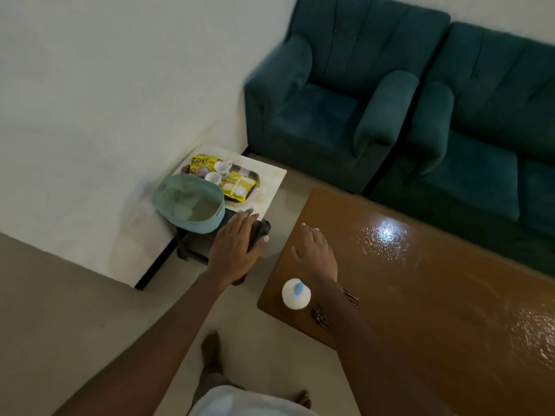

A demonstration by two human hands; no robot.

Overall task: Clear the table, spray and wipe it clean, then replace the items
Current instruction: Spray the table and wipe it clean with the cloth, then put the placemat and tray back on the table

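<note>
The table (420, 280) gleams wet, spray bottle (296, 294) upright at its near-left corner; left hand (235, 246) beside that corner grips a dark object (260, 232), right hand (315, 253) open, empty above it

Both bare arms reach forward. The left hand (237, 238) curls, palm down, around something dark; the right hand (315, 253) hovers flat, fingers spread.
</note>
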